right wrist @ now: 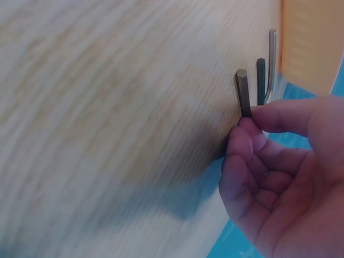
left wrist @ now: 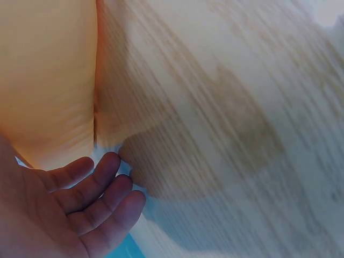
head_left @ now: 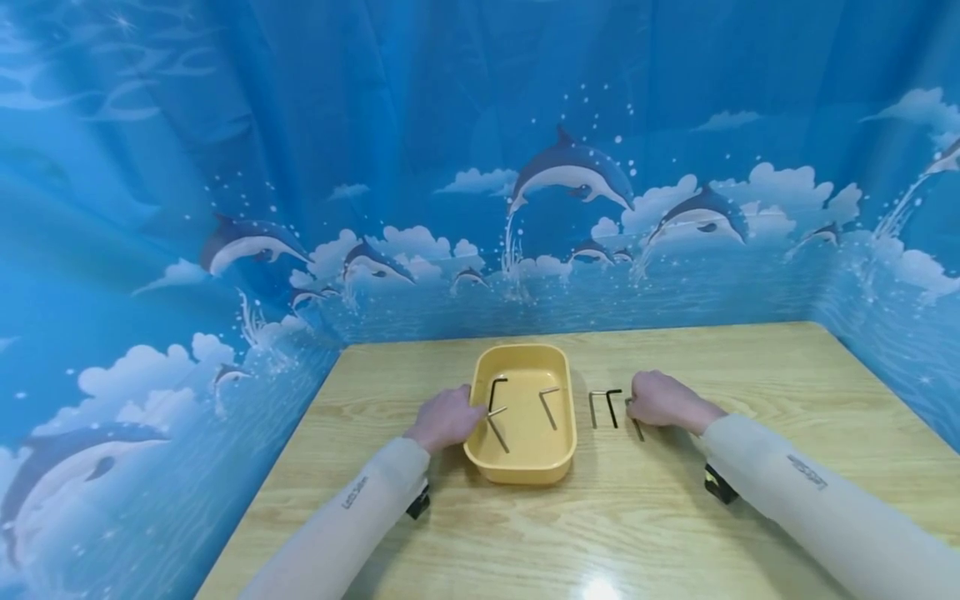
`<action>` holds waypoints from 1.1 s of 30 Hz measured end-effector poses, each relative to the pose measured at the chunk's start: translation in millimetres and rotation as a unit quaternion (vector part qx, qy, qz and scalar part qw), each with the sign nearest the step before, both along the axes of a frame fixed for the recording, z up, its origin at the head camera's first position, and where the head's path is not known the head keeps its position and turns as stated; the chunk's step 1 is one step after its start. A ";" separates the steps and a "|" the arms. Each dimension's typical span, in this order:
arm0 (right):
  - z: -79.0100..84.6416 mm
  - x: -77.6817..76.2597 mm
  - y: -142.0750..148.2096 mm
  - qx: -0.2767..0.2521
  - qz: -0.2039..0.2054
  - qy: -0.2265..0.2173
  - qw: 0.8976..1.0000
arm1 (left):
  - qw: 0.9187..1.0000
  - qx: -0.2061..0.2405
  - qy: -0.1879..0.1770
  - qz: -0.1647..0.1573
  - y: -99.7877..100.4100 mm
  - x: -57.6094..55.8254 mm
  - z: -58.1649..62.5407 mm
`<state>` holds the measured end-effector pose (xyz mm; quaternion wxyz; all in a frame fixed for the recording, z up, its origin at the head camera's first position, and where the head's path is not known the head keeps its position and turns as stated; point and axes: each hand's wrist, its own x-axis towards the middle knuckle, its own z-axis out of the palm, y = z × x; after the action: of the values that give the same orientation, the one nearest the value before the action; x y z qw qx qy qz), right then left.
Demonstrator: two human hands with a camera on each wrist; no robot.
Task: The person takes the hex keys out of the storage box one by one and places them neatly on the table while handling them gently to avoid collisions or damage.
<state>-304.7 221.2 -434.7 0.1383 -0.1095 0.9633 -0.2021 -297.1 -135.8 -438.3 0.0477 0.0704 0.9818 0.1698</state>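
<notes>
The tray looks smooth plastic; hex keys, metal; table, glossy grained wood; sleeves, matt cloth.

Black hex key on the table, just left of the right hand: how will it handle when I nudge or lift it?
The black hex key is probably stiff, given its straight, metal-looking shank. Its L-bend, flat on the table, should stop rolling, though a nudge may swivel it. Being thin, it may be fiddly to pinch.
</notes>
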 end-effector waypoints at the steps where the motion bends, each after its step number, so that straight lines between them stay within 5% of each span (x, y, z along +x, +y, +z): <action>1: -0.4 -1.4 0.2 -0.001 -0.003 -0.002 1.000 | 1.000 0.000 -0.001 0.000 0.2 0.3 0.4; 14: -8.4 -13.7 -2.1 -0.018 -0.023 -0.010 1.000 | 1.000 0.001 0.004 0.002 -2.1 0.7 -3.2; 33: -7.3 -12.5 0.8 -0.036 -0.022 0.016 0.999 | 1.000 0.013 0.004 0.001 -1.3 -0.9 -1.7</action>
<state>-317.2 222.1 -442.0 0.1147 -0.0964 0.9597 -0.2376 -298.0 -137.0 -440.0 0.0424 0.0711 0.9798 0.1822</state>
